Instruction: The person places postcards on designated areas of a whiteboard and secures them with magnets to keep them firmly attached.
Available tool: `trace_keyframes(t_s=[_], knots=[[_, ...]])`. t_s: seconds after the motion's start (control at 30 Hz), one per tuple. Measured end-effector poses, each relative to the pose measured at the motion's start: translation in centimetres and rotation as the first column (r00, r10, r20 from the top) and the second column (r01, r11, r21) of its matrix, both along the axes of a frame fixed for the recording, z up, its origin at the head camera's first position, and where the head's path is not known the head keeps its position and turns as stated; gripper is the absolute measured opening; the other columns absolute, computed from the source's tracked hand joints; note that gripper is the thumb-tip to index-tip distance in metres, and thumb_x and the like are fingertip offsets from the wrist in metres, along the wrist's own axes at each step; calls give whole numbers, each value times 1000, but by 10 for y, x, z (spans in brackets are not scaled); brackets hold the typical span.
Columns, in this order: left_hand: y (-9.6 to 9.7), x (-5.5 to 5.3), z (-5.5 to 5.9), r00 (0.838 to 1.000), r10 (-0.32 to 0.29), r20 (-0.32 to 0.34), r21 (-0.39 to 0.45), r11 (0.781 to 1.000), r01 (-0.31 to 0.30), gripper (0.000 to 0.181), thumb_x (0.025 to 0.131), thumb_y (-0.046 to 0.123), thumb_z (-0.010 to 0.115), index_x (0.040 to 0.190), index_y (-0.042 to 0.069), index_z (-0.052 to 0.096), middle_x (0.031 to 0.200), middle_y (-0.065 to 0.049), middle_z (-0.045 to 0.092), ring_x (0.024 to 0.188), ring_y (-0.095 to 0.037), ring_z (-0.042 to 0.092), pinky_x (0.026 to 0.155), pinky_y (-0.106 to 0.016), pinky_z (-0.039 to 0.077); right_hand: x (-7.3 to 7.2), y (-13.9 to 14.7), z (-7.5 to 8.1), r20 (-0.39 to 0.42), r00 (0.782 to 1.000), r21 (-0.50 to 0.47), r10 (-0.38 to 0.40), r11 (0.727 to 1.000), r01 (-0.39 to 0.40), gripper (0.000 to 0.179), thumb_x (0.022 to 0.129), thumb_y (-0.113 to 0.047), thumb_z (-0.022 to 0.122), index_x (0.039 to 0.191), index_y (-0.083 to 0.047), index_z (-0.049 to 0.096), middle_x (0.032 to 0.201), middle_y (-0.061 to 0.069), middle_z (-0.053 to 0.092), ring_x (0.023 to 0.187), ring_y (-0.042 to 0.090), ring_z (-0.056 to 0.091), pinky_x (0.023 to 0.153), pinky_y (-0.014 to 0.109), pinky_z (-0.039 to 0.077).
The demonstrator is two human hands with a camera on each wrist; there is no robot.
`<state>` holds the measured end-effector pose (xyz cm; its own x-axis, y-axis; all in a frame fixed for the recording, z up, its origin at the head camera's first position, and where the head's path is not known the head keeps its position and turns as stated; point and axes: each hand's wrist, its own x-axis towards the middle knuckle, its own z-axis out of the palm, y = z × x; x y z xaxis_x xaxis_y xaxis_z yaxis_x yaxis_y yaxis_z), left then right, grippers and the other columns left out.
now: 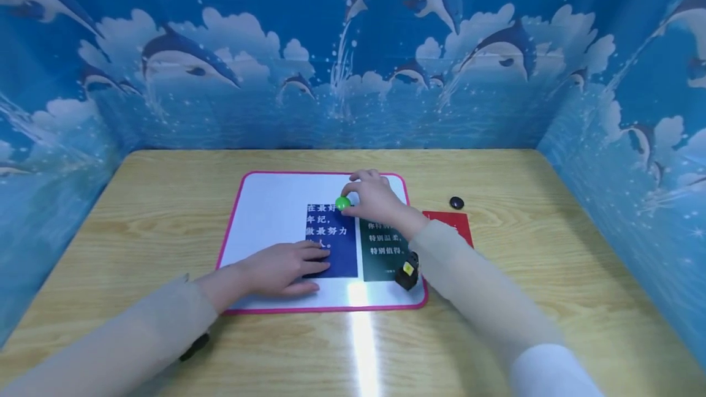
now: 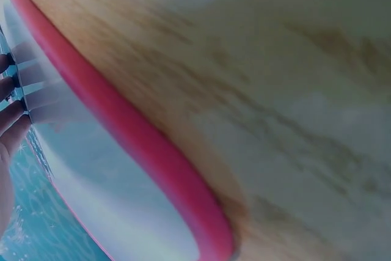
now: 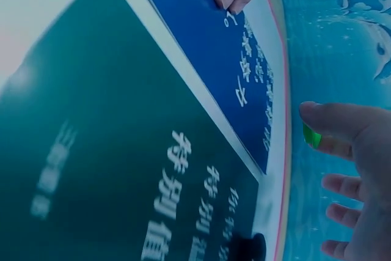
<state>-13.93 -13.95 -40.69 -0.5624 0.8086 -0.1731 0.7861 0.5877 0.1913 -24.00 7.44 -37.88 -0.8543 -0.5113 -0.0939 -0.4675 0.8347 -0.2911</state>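
Note:
With thumb and index finger, my right hand (image 1: pixel 377 200) pinches a shiny green round magnet (image 1: pixel 342 203) at the top right corner of a blue card (image 1: pixel 344 259) with white Chinese writing. In the right wrist view the green magnet (image 3: pixel 311 136) shows between the thumb and finger. My left hand (image 1: pixel 284 269) lies with its fingers extended on the blue card's lower left part. Beside it, a dark green card (image 1: pixel 377 268) lies on the whiteboard (image 1: pixel 270 207), partly hidden under my right hand and wrist. A black rounded thing (image 3: pixel 259 247) touches the green card's upper edge.
The whiteboard's pink rim (image 1: pixel 325 309) lies on a wooden table (image 1: pixel 298 354). To its right are a red card (image 1: pixel 455 220), partly covered by my right sleeve, and a black round magnet (image 1: pixel 456 202). A dolphin-patterned cloth (image 1: pixel 248 109) surrounds the table's back and sides.

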Motion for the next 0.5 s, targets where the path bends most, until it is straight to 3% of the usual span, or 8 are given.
trace_keyframes(t_s=[0.5], knots=[[0,-3,0,1000,-14,-12,11,1000,14,51,93,50,47,133,19,54,137,-1,54,131,-21,46,105,-39,42,-12,-17,-15,19,1000,54,16,998,-17,38,84,-40,68,116,-20,66,140,9,43,132,32,32,107,51,29]])
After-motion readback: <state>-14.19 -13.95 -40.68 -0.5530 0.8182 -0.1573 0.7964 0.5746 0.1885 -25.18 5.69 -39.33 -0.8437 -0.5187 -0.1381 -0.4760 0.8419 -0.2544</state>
